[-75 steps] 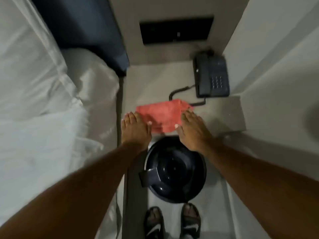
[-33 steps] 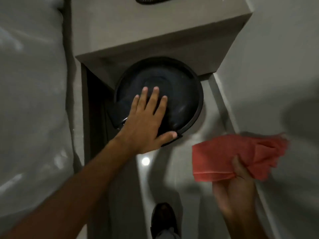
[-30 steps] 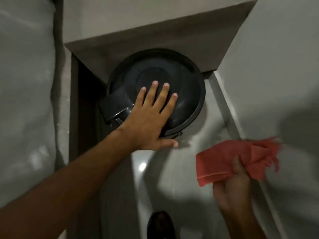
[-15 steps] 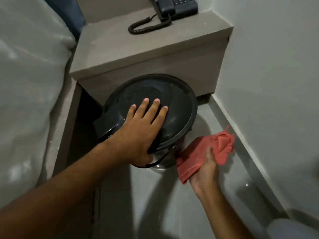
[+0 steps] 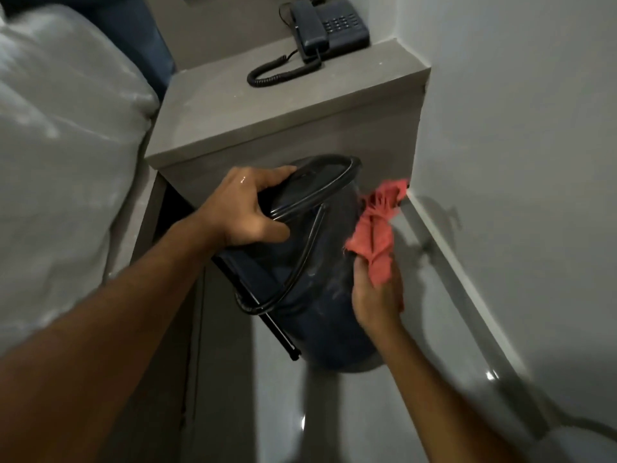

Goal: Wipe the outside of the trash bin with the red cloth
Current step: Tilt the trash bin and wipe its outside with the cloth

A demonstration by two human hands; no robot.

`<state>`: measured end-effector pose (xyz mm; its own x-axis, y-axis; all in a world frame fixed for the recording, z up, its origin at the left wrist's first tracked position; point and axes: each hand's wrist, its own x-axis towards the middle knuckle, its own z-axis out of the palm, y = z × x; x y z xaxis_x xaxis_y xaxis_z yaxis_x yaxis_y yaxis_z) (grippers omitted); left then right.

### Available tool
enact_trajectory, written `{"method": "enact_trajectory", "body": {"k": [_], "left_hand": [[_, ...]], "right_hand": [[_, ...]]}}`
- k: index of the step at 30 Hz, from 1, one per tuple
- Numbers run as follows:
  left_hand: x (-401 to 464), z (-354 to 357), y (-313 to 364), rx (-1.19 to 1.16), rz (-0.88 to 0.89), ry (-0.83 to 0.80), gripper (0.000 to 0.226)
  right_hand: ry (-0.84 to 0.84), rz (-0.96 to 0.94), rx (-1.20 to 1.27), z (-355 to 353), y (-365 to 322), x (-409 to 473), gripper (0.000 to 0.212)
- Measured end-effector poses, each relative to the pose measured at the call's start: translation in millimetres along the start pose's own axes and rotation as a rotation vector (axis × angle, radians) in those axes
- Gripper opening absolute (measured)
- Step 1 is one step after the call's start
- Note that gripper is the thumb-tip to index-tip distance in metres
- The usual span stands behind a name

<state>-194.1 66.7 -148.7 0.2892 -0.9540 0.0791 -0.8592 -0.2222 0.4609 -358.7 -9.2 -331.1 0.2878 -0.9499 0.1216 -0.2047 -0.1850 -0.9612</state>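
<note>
The dark round trash bin [image 5: 320, 295] stands on the floor in front of the bedside cabinet, its lid tilted toward the cabinet. My left hand [image 5: 245, 212] grips the lid's near rim, thumb below and fingers over the top. My right hand [image 5: 377, 295] holds the crumpled red cloth [image 5: 375, 235] against the bin's right side wall, and the cloth's upper end reaches up near the lid. A thin black wire handle loops down the bin's front. The bin's far side is hidden.
A grey bedside cabinet [image 5: 283, 105] stands right behind the bin, with a dark corded telephone [image 5: 329, 30] on top. White bedding [image 5: 60, 155] fills the left. A wall [image 5: 517, 128] with a skirting ledge runs close on the right. Glossy floor [image 5: 334, 412] lies below.
My left hand has shifted from flat on the lid to gripping its rim. My right hand has brought the red cloth onto the bin's right side. The view has dropped lower.
</note>
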Motion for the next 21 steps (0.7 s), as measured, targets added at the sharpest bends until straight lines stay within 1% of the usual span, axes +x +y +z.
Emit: {"method": "enact_trajectory", "body": {"k": [1, 3, 4, 6, 7, 8, 9, 10, 11, 13, 15, 16, 17, 18, 20, 21], "left_hand": [[0, 0, 0, -0.001, -0.003, -0.001, 0.093], [0, 1, -1, 0.005, -0.007, -0.009, 0.096], [-1, 0, -3, 0.008, -0.010, -0.017, 0.096], [-2, 0, -4, 0.015, -0.027, -0.014, 0.096], [-1, 0, -2, 0.022, -0.038, -0.005, 0.097], [-1, 1, 0, 0.027, -0.052, 0.005, 0.098], [1, 1, 2, 0.031, -0.063, 0.014, 0.099], [2, 2, 4, 0.033, -0.065, 0.017, 0.100], [3, 3, 5, 0.036, -0.061, 0.018, 0.100], [5, 2, 6, 0.036, -0.052, 0.009, 0.098], [5, 0, 2, 0.034, -0.056, 0.003, 0.095], [4, -1, 0, 0.031, -0.060, -0.007, 0.094], [4, -3, -2, 0.024, -0.065, -0.010, 0.095], [2, -4, -4, 0.018, -0.074, -0.007, 0.097], [0, -4, -8, 0.006, -0.066, -0.022, 0.101], [0, -3, -9, -0.003, -0.056, -0.027, 0.102]], "right_hand": [[0.013, -0.011, 0.008, 8, -15, 18, 0.040], [0.014, -0.116, 0.010, 20, -42, 39, 0.053], [-0.005, -0.204, -0.096, 24, -43, 34, 0.059], [-0.113, -0.455, -0.461, 23, -10, -14, 0.065], [-0.168, -0.617, -0.568, 14, 15, -45, 0.062], [-0.237, -0.780, -0.611, 4, 41, -70, 0.055], [-0.288, -0.922, -0.634, -5, 60, -83, 0.044], [-0.318, -1.024, -0.650, -10, 65, -83, 0.036], [-0.316, -1.093, -0.670, -8, 56, -72, 0.034], [-0.250, -1.187, -0.654, 13, 11, -39, 0.030], [-0.143, -1.189, -0.611, 43, -25, -18, 0.026], [-0.121, -1.192, -0.608, 52, -23, -22, 0.027], [-0.156, -1.245, -0.626, 53, -10, -31, 0.029], [-0.251, -1.328, -0.662, 45, 14, -45, 0.033], [-0.409, -1.456, -0.816, 8, 73, -72, 0.047], [-0.438, -1.473, -0.882, -10, 96, -81, 0.056]]}}
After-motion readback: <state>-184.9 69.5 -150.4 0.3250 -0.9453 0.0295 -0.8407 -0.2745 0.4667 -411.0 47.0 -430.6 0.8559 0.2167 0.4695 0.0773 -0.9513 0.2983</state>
